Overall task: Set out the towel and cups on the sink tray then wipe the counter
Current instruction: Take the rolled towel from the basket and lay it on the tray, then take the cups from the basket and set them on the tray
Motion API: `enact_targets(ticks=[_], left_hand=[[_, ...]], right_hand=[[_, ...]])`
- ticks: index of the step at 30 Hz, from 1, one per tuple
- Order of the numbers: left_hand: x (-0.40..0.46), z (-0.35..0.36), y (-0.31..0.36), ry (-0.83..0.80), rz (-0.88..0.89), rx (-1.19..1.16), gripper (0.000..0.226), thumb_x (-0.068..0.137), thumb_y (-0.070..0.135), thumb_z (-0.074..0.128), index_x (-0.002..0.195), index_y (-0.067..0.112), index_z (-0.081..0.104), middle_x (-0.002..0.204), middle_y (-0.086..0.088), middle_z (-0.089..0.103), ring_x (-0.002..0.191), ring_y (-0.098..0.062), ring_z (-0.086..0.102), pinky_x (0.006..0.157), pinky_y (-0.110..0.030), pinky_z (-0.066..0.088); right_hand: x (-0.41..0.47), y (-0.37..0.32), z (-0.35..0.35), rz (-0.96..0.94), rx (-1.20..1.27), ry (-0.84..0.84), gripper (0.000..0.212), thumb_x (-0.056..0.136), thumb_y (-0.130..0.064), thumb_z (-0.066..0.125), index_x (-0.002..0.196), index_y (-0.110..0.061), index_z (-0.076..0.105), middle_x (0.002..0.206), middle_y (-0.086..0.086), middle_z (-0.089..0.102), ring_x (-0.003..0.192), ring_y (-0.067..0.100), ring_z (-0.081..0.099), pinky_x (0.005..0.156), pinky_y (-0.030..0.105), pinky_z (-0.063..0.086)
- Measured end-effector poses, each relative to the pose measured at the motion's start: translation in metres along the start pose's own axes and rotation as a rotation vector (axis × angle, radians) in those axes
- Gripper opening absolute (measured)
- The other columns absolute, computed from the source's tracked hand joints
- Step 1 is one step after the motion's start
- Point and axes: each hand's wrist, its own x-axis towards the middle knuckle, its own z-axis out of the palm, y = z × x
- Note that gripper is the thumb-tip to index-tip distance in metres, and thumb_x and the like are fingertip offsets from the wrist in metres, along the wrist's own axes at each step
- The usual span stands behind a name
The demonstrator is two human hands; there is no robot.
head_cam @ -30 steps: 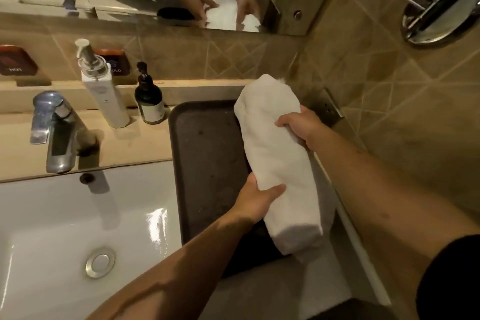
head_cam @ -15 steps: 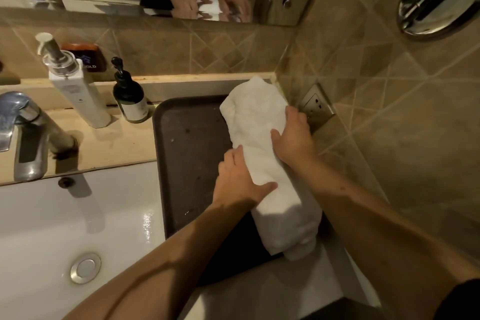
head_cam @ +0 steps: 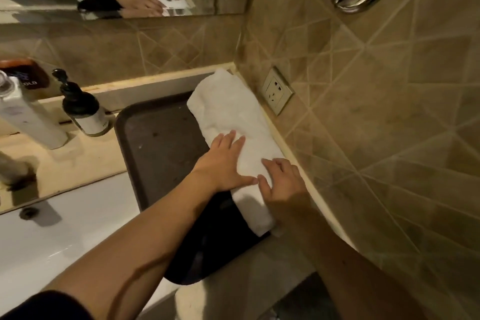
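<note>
A folded white towel (head_cam: 228,117) lies lengthwise along the right side of the dark brown tray (head_cam: 158,143), close to the tiled side wall. My left hand (head_cam: 223,163) rests flat on the towel's middle with fingers spread. My right hand (head_cam: 283,184) presses on the towel's near part, fingers apart. Neither hand grips the towel. No cups are in view.
A black pump bottle (head_cam: 83,109) and a white pump bottle (head_cam: 23,117) stand on the beige counter left of the tray. The white sink basin (head_cam: 65,236) lies at lower left. A wall socket (head_cam: 278,91) sits just right of the towel. A mirror runs above.
The towel, held tilted above the tray a second ago, now lies flat along the tray's right side. Both hands went from gripping it to pressing flat on it.
</note>
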Motion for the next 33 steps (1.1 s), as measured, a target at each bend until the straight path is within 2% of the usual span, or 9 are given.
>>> enact_targets(ticks=[4,7,9,15,21,25,28,30,33], left_hand=[[-0.001,-0.007,0.004,-0.017,-0.020,0.049,0.114,0.077,0.077,0.061,0.160,0.021,0.007,0.168,-0.005,0.001,0.153,-0.027,0.002,0.121,-0.046,0.015],[-0.009,-0.013,0.015,0.006,-0.041,0.168,0.092,0.083,0.068,0.062,0.151,0.018,0.029,0.158,-0.009,0.028,0.141,-0.032,0.031,0.112,-0.051,0.037],[-0.021,-0.018,0.028,0.014,-0.026,0.243,0.073,0.086,0.063,0.061,0.141,0.019,0.043,0.141,-0.007,0.046,0.124,-0.030,0.047,0.101,-0.048,0.046],[-0.087,-0.011,0.104,-0.093,0.200,0.394,0.033,0.100,0.038,0.050,0.125,0.020,0.060,0.121,-0.005,0.065,0.108,-0.024,0.061,0.092,-0.037,0.050],[-0.197,0.052,0.226,-0.140,0.498,0.443,0.017,0.098,0.034,0.056,0.106,0.023,0.067,0.107,0.000,0.069,0.097,-0.020,0.064,0.087,-0.038,0.052],[-0.286,0.119,0.309,-0.174,0.650,0.441,0.021,0.098,0.031,0.054,0.096,0.015,0.069,0.099,-0.011,0.073,0.091,-0.027,0.068,0.074,-0.033,0.049],[-0.353,0.177,0.371,-0.223,0.814,0.507,0.021,0.096,0.035,0.054,0.098,0.020,0.068,0.100,-0.008,0.073,0.095,-0.029,0.068,0.078,-0.038,0.054],[-0.398,0.215,0.412,-0.273,0.937,0.482,0.016,0.095,0.038,0.058,0.088,0.024,0.064,0.093,-0.003,0.072,0.092,-0.026,0.067,0.076,-0.038,0.052],[-0.468,0.273,0.472,-0.337,1.117,0.454,0.026,0.091,0.041,0.062,0.072,0.029,0.049,0.079,0.005,0.062,0.083,-0.024,0.064,0.069,-0.037,0.050]], right_hand=[[0.004,0.001,-0.007,0.088,-0.001,-0.211,0.046,0.100,-0.037,0.053,0.144,-0.022,0.052,0.144,0.008,0.052,0.125,0.031,0.051,0.100,0.042,0.045],[-0.004,-0.002,-0.028,0.100,0.007,-0.311,0.052,0.102,-0.040,0.046,0.151,-0.025,0.039,0.153,0.005,0.042,0.134,0.028,0.042,0.110,0.042,0.038],[-0.020,-0.003,-0.048,0.116,0.030,-0.310,0.049,0.101,-0.038,0.047,0.147,-0.021,0.044,0.144,0.008,0.049,0.127,0.029,0.048,0.107,0.041,0.041],[-0.123,0.016,-0.102,0.235,0.030,-0.233,0.026,0.098,-0.039,0.051,0.111,-0.020,0.063,0.108,0.006,0.068,0.092,0.026,0.064,0.075,0.034,0.050],[-0.306,0.051,-0.157,0.422,0.051,-0.181,0.020,0.097,-0.039,0.053,0.097,-0.021,0.061,0.095,0.007,0.068,0.085,0.026,0.064,0.068,0.030,0.040],[-0.451,0.061,-0.203,0.597,0.056,-0.168,0.021,0.098,-0.038,0.050,0.090,-0.021,0.059,0.080,0.002,0.059,0.072,0.023,0.058,0.055,0.030,0.039],[-0.563,0.060,-0.237,0.734,0.008,-0.113,0.019,0.097,-0.039,0.051,0.090,-0.024,0.059,0.079,0.000,0.059,0.073,0.024,0.058,0.060,0.032,0.041],[-0.637,0.056,-0.258,0.832,-0.025,-0.060,0.019,0.096,-0.041,0.051,0.088,-0.025,0.056,0.078,-0.002,0.057,0.074,0.023,0.060,0.061,0.032,0.041],[-0.742,0.045,-0.285,0.977,-0.054,0.020,0.019,0.094,-0.041,0.051,0.091,-0.023,0.057,0.086,0.003,0.064,0.080,0.028,0.063,0.063,0.034,0.042]])
